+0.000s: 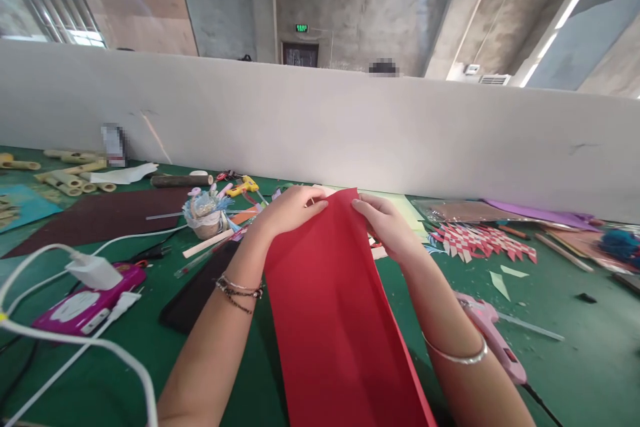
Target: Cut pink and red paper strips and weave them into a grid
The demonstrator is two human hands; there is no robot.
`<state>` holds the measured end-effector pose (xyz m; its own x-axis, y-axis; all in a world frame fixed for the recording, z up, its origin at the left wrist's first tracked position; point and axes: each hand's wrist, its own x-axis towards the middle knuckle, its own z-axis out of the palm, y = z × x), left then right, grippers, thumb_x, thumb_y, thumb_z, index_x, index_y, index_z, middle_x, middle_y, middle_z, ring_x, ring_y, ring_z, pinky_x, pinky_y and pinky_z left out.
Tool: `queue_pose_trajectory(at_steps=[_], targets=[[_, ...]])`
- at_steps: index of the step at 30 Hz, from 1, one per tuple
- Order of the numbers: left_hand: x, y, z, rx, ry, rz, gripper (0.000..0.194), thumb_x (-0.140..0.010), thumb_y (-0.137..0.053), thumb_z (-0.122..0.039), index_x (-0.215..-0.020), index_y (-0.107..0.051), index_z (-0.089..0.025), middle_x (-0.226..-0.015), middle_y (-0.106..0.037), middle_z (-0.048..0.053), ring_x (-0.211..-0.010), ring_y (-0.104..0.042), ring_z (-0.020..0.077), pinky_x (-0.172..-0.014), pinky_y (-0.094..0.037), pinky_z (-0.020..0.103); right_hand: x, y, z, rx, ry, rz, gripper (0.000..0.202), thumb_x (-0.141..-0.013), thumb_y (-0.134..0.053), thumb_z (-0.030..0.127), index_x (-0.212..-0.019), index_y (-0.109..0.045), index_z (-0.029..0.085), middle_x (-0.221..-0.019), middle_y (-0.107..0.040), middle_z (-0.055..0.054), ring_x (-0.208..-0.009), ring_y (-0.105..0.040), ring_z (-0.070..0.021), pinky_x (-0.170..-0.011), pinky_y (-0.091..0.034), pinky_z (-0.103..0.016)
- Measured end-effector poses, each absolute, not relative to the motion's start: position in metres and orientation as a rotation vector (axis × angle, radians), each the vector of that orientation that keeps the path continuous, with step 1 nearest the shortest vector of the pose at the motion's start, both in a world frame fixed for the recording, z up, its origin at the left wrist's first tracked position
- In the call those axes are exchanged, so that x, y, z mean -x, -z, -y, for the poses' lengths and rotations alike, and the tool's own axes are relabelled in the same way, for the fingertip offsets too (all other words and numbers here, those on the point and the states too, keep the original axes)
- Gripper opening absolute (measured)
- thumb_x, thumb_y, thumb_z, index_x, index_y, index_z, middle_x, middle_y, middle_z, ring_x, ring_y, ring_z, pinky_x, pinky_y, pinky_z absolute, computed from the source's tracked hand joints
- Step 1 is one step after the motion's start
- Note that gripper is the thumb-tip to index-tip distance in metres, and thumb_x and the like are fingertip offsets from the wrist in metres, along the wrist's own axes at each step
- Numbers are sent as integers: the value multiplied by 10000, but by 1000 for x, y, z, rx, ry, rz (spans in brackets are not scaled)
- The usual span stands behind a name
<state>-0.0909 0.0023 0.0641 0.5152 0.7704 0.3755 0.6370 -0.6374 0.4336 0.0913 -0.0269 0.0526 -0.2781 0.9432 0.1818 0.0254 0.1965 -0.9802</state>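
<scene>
A long sheet of red paper point(335, 307) stretches from the bottom of the view up to both hands, its right side folded along the length. My left hand point(299, 208) grips the far left edge, thumb lying on top. At the far right corner, my right hand point(383, 221) pinches the paper between thumb and fingers. Beside my right forearm a pink glue gun point(493, 337) lies on the green table point(565, 373). Left of my left wrist is a dark flat item point(193, 297), partly hidden by the arm.
A purple power strip point(90, 307) with white cables sits at the left. Behind it are bamboo pieces point(65, 180) and a decorated cup point(205, 213). A yellow glue gun point(243, 186) lies farther back. Red-and-white woven paper point(483, 240) is at the right. A white partition point(320, 127) borders the table.
</scene>
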Motion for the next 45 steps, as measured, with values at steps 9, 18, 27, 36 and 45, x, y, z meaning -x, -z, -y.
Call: queue_pose_trajectory(at_steps=[9, 18, 27, 36, 45], targets=[[66, -57, 0, -2391, -1008, -1260, 296, -879, -335, -330, -712, -517, -166, -680, -564, -8, -635, -505, 132, -565, -334, 221, -99, -44, 17, 917, -1357, 1453, 158, -742, -534, 336, -684, -514, 190, -535, -423, 68, -434, -383, -50, -401, -291, -172], [49, -44, -4, -2367, -1084, -1197, 351, -886, -317, -357, -614, -432, -166, -593, -459, -24, -569, -415, 108, -541, -291, 219, -97, -45, 18, 1029, -1166, 1529, 326, -801, -451, 393, -560, -396, 180, -471, -342, 68, -405, -315, -47, -377, -248, -173], [47, -42, -4, -2320, -1127, -1312, 353, -861, -352, -364, -567, -366, -171, -535, -342, -34, -534, -340, 102, -499, -229, 233, -89, -40, 17, 1025, -1108, 1496, 312, -790, -448, 403, -570, -428, 183, -460, -365, 66, -382, -341, -53, -356, -247, -181], [51, -44, -2, -2245, -1222, -1357, 356, -843, -374, -331, -552, -237, -176, -535, -216, -41, -503, -227, 87, -479, -178, 244, -83, -34, 17, 1054, -1084, 1503, 337, -793, -449, 409, -548, -374, 191, -439, -351, 65, -376, -341, -58, -364, -258, -189], [64, -52, -3, -2291, -1201, -1534, 381, -846, -371, -362, -543, -227, -181, -504, -221, -38, -482, -236, 96, -472, -170, 249, -91, -37, 18, 1098, -1004, 1574, 322, -815, -427, 429, -612, -454, 181, -508, -458, 31, -422, -406, -66, -425, -331, -202]])
